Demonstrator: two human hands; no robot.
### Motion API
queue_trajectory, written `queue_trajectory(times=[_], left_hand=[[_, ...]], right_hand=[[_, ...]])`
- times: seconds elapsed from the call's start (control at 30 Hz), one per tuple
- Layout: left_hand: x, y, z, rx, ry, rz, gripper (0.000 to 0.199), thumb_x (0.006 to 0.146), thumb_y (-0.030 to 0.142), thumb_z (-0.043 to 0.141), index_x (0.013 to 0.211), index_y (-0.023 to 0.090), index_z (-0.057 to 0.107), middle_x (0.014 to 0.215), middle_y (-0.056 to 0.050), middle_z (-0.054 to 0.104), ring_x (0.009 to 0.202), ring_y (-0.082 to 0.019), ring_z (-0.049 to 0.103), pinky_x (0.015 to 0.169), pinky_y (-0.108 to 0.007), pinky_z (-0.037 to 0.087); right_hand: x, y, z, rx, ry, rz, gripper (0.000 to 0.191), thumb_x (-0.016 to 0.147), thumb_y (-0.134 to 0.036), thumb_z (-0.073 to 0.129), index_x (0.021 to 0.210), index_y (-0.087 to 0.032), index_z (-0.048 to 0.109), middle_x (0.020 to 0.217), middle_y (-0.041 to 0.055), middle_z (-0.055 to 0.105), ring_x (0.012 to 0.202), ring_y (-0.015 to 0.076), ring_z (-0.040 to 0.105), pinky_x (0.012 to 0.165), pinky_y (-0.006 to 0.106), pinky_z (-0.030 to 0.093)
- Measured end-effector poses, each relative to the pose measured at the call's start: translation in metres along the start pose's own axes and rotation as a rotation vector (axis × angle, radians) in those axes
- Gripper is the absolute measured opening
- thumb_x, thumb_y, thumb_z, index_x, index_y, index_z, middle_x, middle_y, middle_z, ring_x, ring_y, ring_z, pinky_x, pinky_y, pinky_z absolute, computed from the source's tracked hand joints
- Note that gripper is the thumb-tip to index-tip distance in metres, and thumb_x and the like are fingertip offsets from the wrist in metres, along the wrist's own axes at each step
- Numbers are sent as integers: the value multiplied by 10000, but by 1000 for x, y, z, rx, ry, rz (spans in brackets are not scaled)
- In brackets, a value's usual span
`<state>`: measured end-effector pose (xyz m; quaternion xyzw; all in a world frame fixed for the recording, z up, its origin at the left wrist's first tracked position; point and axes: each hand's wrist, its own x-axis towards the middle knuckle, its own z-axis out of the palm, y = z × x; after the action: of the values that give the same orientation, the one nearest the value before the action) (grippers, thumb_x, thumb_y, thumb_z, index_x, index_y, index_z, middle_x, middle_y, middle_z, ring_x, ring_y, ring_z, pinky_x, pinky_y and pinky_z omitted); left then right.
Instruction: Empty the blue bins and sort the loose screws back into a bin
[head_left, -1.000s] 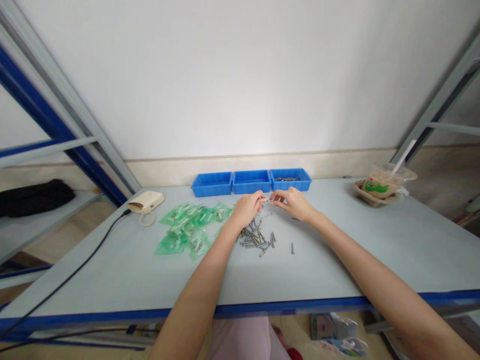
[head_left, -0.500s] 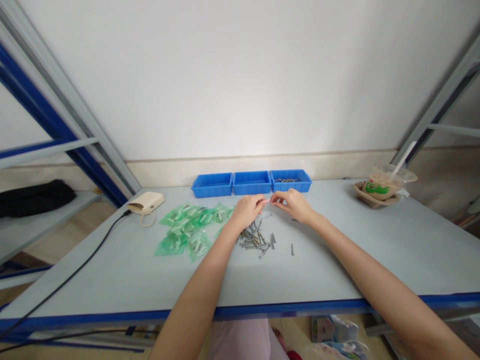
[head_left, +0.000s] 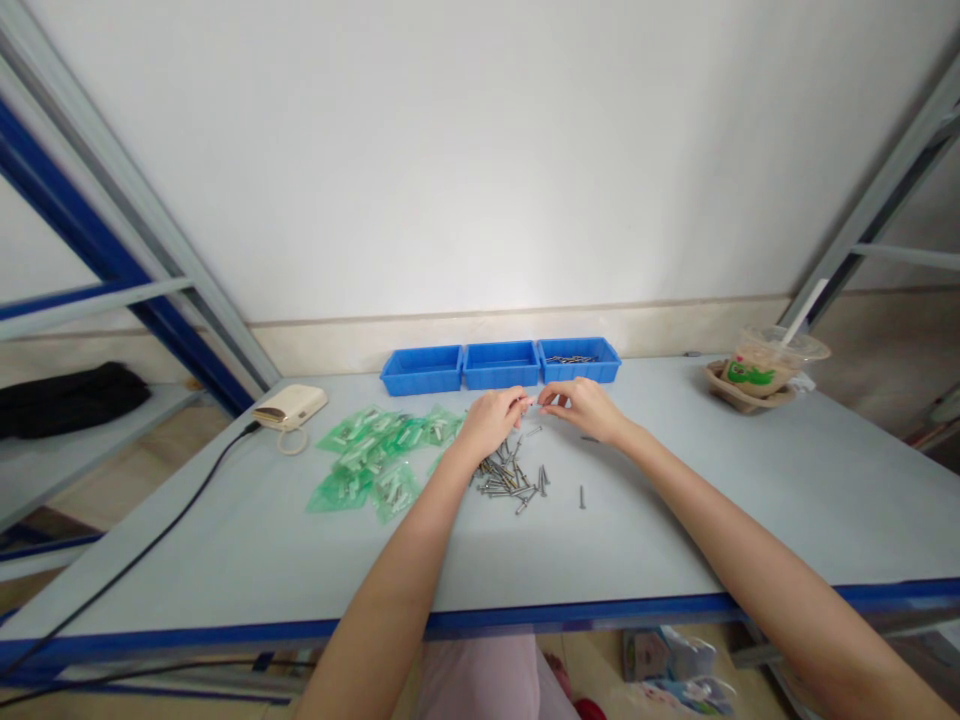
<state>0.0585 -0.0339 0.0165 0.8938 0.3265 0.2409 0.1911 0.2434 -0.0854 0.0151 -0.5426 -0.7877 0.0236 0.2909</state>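
Observation:
My left hand [head_left: 491,422] and my right hand [head_left: 581,408] meet fingertip to fingertip above the table, just in front of the blue bins. Both are pinched on a small thin piece that looks like a screw [head_left: 533,401]; the fingers cover most of it. Below and partly behind my left wrist lies a loose pile of screws [head_left: 508,478], silver and some brassy. One single screw [head_left: 582,497] lies apart to the right of the pile. Left of my left forearm are several green plastic bags [head_left: 371,450] with small pale and metal parts inside.
Three blue bins stand in a row at the wall: left [head_left: 422,380], middle [head_left: 501,378] and right [head_left: 600,372], the right one holding screws. A cream-coloured device [head_left: 291,404] with a black cable sits at left. A drink cup [head_left: 761,365] stands in a cardboard holder at right.
The view has shifted very slightly. Both hands stay at nearly the same spot, with the right fingers a little changed around the small screw.

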Motion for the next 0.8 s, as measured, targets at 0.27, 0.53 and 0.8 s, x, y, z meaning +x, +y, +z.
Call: queue_trajectory(times=[0.27,0.53,0.8], left_hand=[[0,-2,2,9,22,17,219,884,320,405,839,208,589,593,29,606,574,-122,561,594,-202,375],[0,-5,3,-2,0,15,263,887,365,399,807,195,584,573,23,596,569,-123,557,573,-201,367],[0,-2,2,80,-2,50,173,871,289,441,891,214,596,598,28,607,612,-134,572,617,-212,379]], right_hand=[[0,-1,-2,-51,-5,23,167,873,-270,495,925,-214,643,702,-2,678,604,129,591,603,217,347],[-1,1,0,-87,-1,22,135,846,-302,547,840,-216,651,716,1,682,635,141,591,607,221,334],[-1,3,2,-57,-23,39,221,893,-355,459,941,-219,626,715,0,686,606,134,594,610,216,347]])
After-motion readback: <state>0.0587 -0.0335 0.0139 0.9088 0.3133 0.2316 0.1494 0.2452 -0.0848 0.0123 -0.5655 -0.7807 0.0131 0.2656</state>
